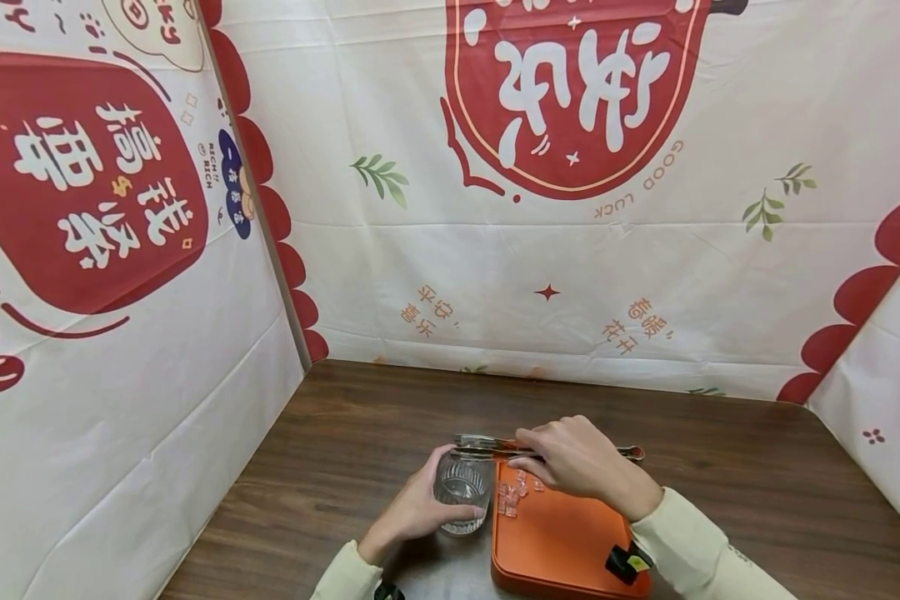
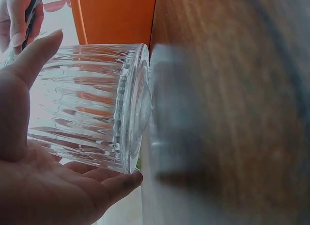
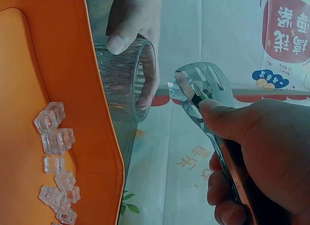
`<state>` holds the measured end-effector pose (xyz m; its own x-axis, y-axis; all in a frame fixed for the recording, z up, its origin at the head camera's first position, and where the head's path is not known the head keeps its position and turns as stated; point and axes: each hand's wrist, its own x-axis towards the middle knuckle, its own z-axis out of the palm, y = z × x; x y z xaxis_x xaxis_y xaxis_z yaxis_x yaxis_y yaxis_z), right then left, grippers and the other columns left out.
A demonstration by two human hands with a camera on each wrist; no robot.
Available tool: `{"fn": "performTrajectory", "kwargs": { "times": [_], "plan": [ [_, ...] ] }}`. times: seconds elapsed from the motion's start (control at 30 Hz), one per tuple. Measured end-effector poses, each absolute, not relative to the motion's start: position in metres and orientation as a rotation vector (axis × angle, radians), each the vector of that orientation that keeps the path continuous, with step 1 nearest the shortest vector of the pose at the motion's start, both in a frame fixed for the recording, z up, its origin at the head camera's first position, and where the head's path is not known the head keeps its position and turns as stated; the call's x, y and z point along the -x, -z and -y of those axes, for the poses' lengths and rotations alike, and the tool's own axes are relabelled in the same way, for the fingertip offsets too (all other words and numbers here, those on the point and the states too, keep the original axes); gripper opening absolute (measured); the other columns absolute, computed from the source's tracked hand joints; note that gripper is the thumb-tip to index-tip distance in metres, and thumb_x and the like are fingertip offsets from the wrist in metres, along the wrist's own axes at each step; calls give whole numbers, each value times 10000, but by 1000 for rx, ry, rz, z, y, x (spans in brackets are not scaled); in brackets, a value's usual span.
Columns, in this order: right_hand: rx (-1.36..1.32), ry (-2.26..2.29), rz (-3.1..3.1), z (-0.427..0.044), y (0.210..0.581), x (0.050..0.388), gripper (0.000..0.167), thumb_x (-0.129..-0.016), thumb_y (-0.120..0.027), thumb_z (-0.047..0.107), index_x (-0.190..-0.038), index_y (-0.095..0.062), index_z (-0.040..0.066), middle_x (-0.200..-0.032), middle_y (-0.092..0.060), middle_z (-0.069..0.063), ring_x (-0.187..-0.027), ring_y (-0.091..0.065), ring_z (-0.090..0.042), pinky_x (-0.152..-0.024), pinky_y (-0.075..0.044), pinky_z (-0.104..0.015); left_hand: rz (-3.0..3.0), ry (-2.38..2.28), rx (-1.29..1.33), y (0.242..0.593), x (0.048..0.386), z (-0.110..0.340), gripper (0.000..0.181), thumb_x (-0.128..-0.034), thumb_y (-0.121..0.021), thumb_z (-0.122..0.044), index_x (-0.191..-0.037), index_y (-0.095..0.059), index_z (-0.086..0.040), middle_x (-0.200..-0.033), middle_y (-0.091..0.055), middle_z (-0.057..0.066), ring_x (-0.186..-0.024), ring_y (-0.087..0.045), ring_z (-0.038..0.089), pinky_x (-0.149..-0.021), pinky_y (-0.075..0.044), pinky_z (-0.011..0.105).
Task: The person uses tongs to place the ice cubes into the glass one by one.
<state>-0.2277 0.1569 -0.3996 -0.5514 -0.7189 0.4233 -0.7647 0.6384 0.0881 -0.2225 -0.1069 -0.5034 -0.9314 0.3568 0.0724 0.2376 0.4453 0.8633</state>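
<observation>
1. Gripping a clear ribbed glass [image 2: 92, 106] with the left hand [image 1: 417, 502], thumb on the near side, fingers curved round the opposite side.
2. Held upright, mouth upward, to the left of the right hand [image 1: 577, 454] and lower; either resting on the table or just above, cannot tell which.
3. Grasping slotted metal tongs [image 3: 223, 91] in the right hand, thumb pressed along one arm, fingers curled round from the other side.
4. Pinching one clear cube [image 3: 178, 90] between the tong heads, to the left of the right hand, above the mouth of the glass and apart from the rim.
5. To be seen below the right hand: an orange tray [image 1: 570, 537], just beside the glass, with more clear cubes [image 3: 54, 140] clustered toward the far left corner.
6. Spread beneath both hands as a work surface: a brown wooden table [image 1: 375, 408].
7. Clothed behind both hands in pale sleeves [image 1: 682, 533], with a black device [image 1: 622, 565] at the right wrist.
8. Hung beyond both hands: white cloth [image 1: 480, 275] with red printing.
</observation>
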Motion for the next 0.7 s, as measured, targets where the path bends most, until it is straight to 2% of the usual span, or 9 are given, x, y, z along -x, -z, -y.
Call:
{"fn": "performTrajectory", "kwargs": {
  "times": [0.3, 0.7],
  "plan": [
    [-1163, -133, 2471, -155, 401, 229, 344, -923, -675, 417, -730, -454, 238, -548, -308, 185, -436, -250, 19, -447, -195, -193, -2586, -1483, -517, 504, 224, 105, 999, -692, -881, -472, -1480, -345, -174, -1247, -596, 94, -1046, -584, 224, -913, -458, 464],
    [-1160, -132, 2481, -157, 402, 231, 376, -917, -677, 434, -710, -434, 235, -535, -287, 175, -428, -252, 13, -441, -192, -196, -2604, -1472, -503, 504, 226, 103, 998, -685, -881, -484, -1476, -350, -186, -1229, -601, 64, -1042, -584, 213, -903, -462, 445]
  ]
}}
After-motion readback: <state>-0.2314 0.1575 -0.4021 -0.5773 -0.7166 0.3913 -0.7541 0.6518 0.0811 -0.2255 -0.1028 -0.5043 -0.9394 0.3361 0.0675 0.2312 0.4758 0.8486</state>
